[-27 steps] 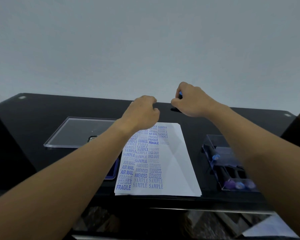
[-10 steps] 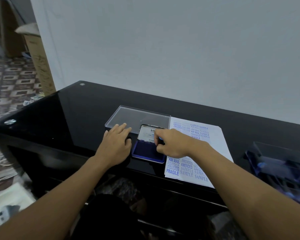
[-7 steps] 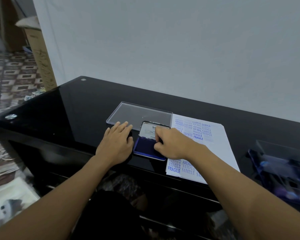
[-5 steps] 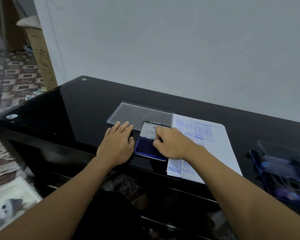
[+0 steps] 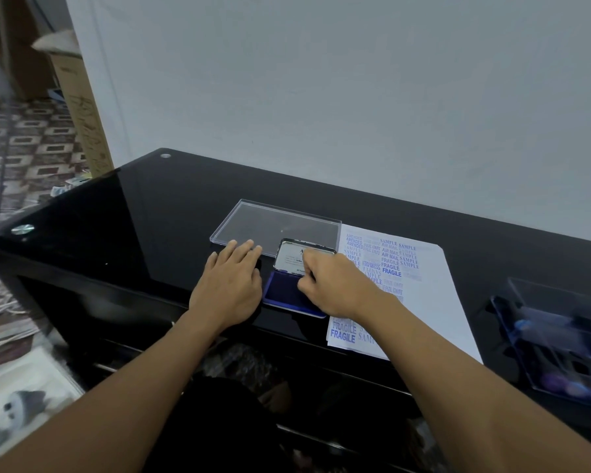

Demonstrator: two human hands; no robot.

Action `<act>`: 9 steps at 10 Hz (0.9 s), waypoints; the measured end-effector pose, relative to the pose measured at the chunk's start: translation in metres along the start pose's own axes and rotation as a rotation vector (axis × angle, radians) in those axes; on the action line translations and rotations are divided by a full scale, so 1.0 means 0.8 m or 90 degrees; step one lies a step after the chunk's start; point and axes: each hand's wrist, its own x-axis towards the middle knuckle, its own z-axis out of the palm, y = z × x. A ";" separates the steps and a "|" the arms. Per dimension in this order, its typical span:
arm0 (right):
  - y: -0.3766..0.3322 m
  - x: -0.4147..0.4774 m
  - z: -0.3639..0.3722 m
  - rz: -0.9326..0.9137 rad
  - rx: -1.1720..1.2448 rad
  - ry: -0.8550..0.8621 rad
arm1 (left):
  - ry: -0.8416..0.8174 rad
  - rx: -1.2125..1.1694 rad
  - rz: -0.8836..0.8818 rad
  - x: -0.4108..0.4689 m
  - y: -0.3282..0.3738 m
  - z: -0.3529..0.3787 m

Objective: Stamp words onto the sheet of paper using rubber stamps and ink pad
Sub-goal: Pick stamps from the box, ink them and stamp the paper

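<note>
ink pad (image 5: 282, 291) lies open near the front edge of the black table (image 5: 151, 216), its blue cushion toward the person and its raised lid (image 5: 289, 256) behind; the print inside the lid is too small to read. much of the cushion's right side is covered by the right hand (image 5: 338, 288). sheet of paper (image 5: 423, 291) lies just right of the pad, with columns of blue stamped words; the right forearm hides their middle, and the paler ones are hard to make out. at the far right a clear case (image 5: 560, 332) of stamps is blurred and cut by the frame edge. a clear plastic cover (image 5: 277, 223) lies flat behind the pad. the right hand's fingers are curled into a pinch, pointing down onto the cushion; what they pinch is hidden by the hand itself, so i cannot tell whether it grips anything. the left hand (image 5: 229, 288) lies flat on the table, fingers straight, just left of the pad, fingertips reaching the cover's near edge.
</note>
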 end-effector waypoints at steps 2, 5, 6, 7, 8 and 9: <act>-0.003 0.002 0.003 -0.001 -0.013 0.010 | 0.001 0.005 -0.003 0.000 -0.001 0.002; 0.007 -0.011 0.002 0.002 0.068 0.024 | 0.008 0.000 -0.003 -0.001 -0.002 0.003; 0.005 -0.009 0.001 0.010 0.065 0.011 | 0.008 0.006 -0.004 0.000 -0.001 0.003; 0.000 -0.002 0.000 0.014 0.021 -0.006 | 0.008 0.008 -0.003 0.000 0.000 0.003; -0.006 0.003 0.000 0.016 -0.013 -0.020 | 0.006 0.008 -0.003 0.000 0.000 0.002; -0.005 0.002 0.000 0.014 -0.009 -0.021 | 0.007 0.004 -0.003 0.000 0.000 0.002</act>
